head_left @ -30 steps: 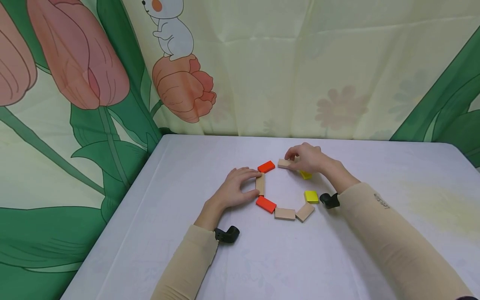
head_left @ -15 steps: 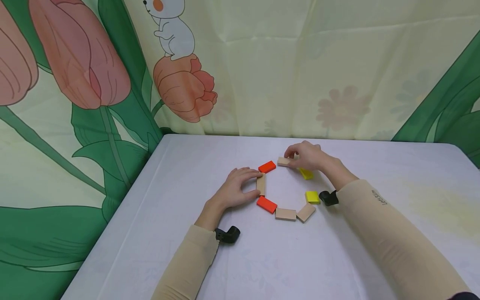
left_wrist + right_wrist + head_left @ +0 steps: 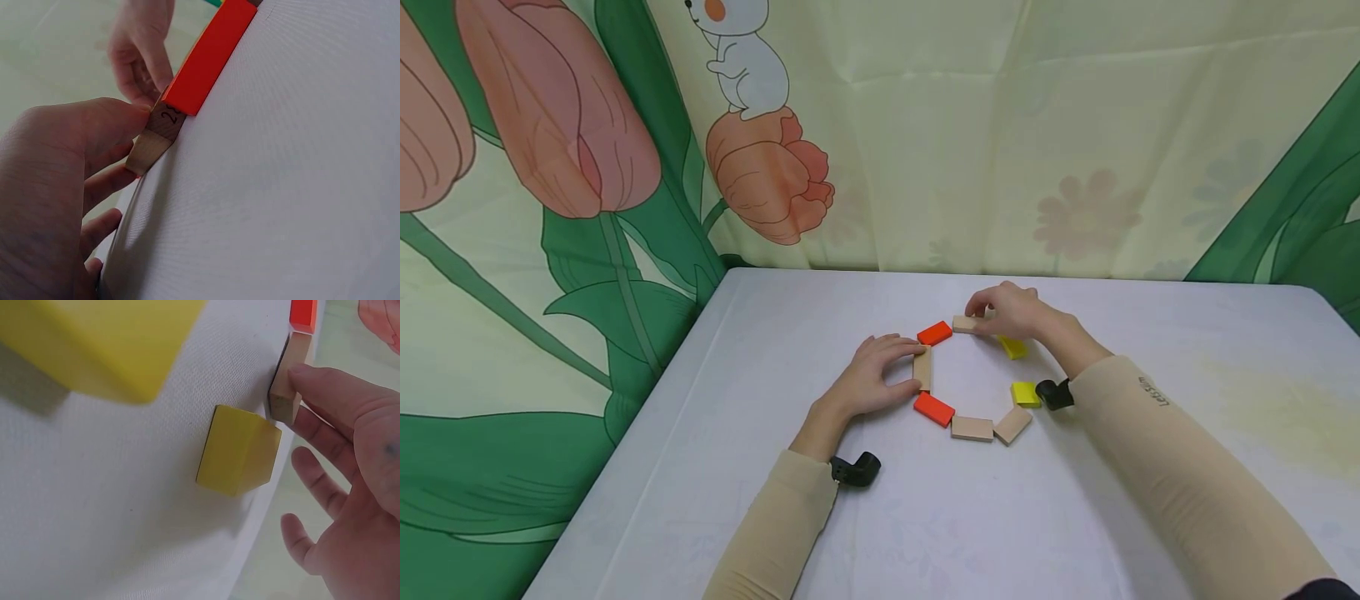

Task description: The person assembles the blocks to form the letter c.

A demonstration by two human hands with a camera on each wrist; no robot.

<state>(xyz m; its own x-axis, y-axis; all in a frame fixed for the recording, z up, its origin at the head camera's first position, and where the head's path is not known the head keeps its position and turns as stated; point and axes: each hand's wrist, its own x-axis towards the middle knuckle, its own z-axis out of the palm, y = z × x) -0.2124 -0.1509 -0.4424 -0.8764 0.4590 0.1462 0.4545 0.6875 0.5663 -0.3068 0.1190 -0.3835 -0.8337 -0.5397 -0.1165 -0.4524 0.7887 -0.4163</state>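
My left hand (image 3: 874, 373) pinches a plain wooden block (image 3: 922, 368) end to end on the white table, thumb at its near end and index finger at its far end. Beyond and to the right, my right hand (image 3: 1013, 312) holds another wooden block (image 3: 289, 378) between thumb and fingers. That block's left end lies right by the far red block (image 3: 935, 333). Just below my right hand is a yellow block (image 3: 234, 453), partly hidden by the hand in the head view. A second red block (image 3: 934, 409) adjoins the near end of the left wooden block.
Two more wooden blocks, one straight (image 3: 972, 428) and one slanted (image 3: 1012, 424), curve along the near side of the ring. Another yellow block (image 3: 1026, 394) lies on its right side, near the right wrist's black camera (image 3: 1055, 394). A printed curtain (image 3: 940, 167) hangs behind the table (image 3: 970, 517).
My right hand has shifted slightly left with its wooden block, bringing it closer to the far red block. My left hand has stayed in place.
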